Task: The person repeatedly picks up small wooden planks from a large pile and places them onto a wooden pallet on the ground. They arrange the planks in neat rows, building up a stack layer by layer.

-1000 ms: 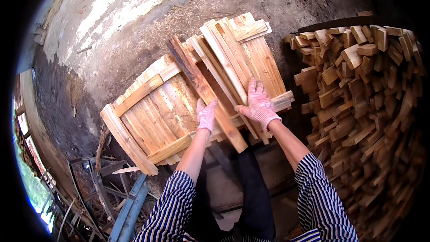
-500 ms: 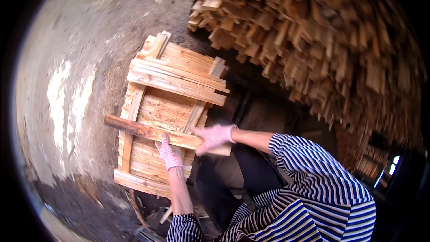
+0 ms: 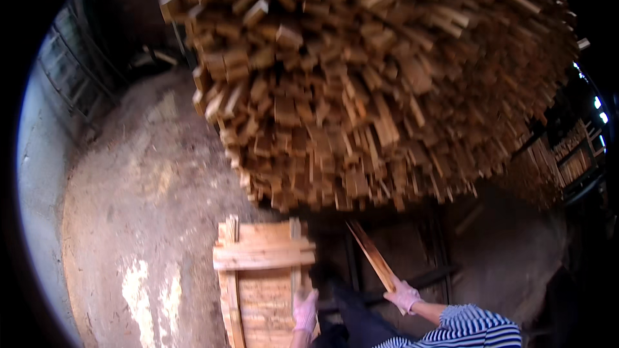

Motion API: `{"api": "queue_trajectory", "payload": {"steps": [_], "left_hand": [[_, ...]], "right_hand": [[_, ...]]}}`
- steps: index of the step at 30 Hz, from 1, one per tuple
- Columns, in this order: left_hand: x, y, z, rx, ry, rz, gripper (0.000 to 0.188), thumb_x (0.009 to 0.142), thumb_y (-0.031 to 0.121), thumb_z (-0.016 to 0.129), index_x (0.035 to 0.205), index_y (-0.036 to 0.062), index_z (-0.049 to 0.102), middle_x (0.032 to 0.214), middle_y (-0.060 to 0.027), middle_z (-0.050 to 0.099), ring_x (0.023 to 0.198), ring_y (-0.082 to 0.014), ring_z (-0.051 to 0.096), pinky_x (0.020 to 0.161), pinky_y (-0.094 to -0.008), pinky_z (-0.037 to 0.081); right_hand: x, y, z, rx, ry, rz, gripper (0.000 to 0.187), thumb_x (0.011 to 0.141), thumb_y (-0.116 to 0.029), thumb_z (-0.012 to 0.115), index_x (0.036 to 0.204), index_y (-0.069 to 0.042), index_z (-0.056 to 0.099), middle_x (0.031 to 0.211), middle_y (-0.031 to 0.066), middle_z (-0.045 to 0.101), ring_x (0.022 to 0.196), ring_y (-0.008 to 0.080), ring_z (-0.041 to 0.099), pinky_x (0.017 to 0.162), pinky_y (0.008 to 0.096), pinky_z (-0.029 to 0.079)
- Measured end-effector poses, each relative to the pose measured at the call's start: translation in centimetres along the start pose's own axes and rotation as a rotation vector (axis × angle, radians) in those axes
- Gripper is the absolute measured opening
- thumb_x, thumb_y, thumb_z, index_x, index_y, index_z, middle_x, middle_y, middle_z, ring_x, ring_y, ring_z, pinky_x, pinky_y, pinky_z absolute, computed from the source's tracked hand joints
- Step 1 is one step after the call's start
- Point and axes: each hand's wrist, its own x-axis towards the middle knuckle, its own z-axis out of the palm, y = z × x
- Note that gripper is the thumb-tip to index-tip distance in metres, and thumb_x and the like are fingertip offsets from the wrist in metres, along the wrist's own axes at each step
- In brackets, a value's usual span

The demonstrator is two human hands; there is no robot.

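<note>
My right hand [image 3: 404, 296], in a pink knit glove, is closed round the near end of a narrow wooden slat [image 3: 373, 255]. The slat, brown along one side, points up and away toward the woodpile. My left hand [image 3: 305, 310], gloved alike, is at the right edge of a pale wooden panel [image 3: 264, 297], thumb apart from the fingers and holding nothing I can see. Whether it touches the panel I cannot tell. Crosspieces run along the panel, and several loose slats [image 3: 261, 257] lie across its far part. The lower picture edge cuts off its near part.
A tall stack of cut wood pieces [image 3: 361, 122] fills the space ahead and to the right, ends toward me. Dark metal bars [image 3: 440, 254] stand low beneath it. Concrete floor [image 3: 148, 200] stretches to the left, up to a pale wall [image 3: 48, 154].
My right hand has carried the slat off the panel to the right, and my left hand has let go of it. The view has swung up, showing more of the stack.
</note>
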Motion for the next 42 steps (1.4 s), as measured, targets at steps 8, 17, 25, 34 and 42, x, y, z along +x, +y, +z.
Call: {"api": "queue_trajectory", "payload": {"steps": [8, 17, 25, 34, 42], "left_hand": [[-2.0, 6.7, -10.5, 0.179, 0.123, 0.325, 0.053, 0.095, 0.037, 0.074, 0.134, 0.0032, 0.062, 0.126, -0.0155, 0.065, 0.11, -0.0258, 0.061, 0.09, -0.037, 0.054], [-7.0, 25.1, -6.4, 0.404, 0.055, 0.674, 0.053, 0.089, 0.018, 0.082, 0.132, -0.0019, 0.058, 0.107, -0.0096, 0.069, 0.087, -0.0168, 0.063, 0.077, -0.0301, 0.055], [-21.1, 57.9, 8.2, 0.224, -0.219, 1.331, 0.055, 0.095, 0.017, 0.074, 0.144, 0.0022, 0.052, 0.134, -0.0149, 0.06, 0.122, -0.0246, 0.058, 0.107, -0.0388, 0.048], [-28.4, 89.9, 31.2, 0.572, -0.082, 2.13, 0.096, 0.084, 0.016, 0.086, 0.161, 0.0092, 0.03, 0.163, -0.0236, 0.036, 0.148, -0.0394, 0.039, 0.123, -0.0476, 0.036], [-34.5, 98.9, 40.7, 1.248, 0.152, 2.217, 0.122, 0.065, 0.023, 0.096, 0.164, 0.0188, 0.024, 0.166, -0.0235, 0.028, 0.15, -0.041, 0.038, 0.12, -0.0468, 0.041]], "right_hand": [[1.1, -2.9, -6.6, 0.137, 0.24, -0.011, 0.097, 0.084, -0.054, 0.075, 0.16, -0.019, 0.027, 0.161, 0.0274, 0.028, 0.145, 0.0476, 0.04, 0.113, 0.0546, 0.042], [-2.4, -25.9, -33.6, 0.261, 0.894, -0.995, 0.098, 0.087, -0.04, 0.076, 0.165, -0.012, 0.023, 0.169, 0.0276, 0.02, 0.147, 0.0459, 0.04, 0.107, 0.045, 0.051], [-10.2, -34.6, -61.8, 0.065, 1.707, -1.385, 0.096, 0.088, -0.027, 0.08, 0.166, -0.014, 0.025, 0.168, 0.026, 0.024, 0.153, 0.041, 0.032, 0.12, 0.0439, 0.037], [-16.3, -38.1, -86.7, -0.239, 1.645, -0.69, 0.109, 0.081, -0.023, 0.086, 0.166, -0.023, 0.017, 0.17, 0.0215, 0.018, 0.152, 0.0385, 0.034, 0.122, 0.0441, 0.041], [-22.2, -39.1, -88.7, -0.907, 1.531, -0.538, 0.108, 0.076, -0.017, 0.087, 0.164, -0.026, 0.025, 0.168, 0.0103, 0.03, 0.14, 0.0313, 0.051, 0.104, 0.0453, 0.056]]}}
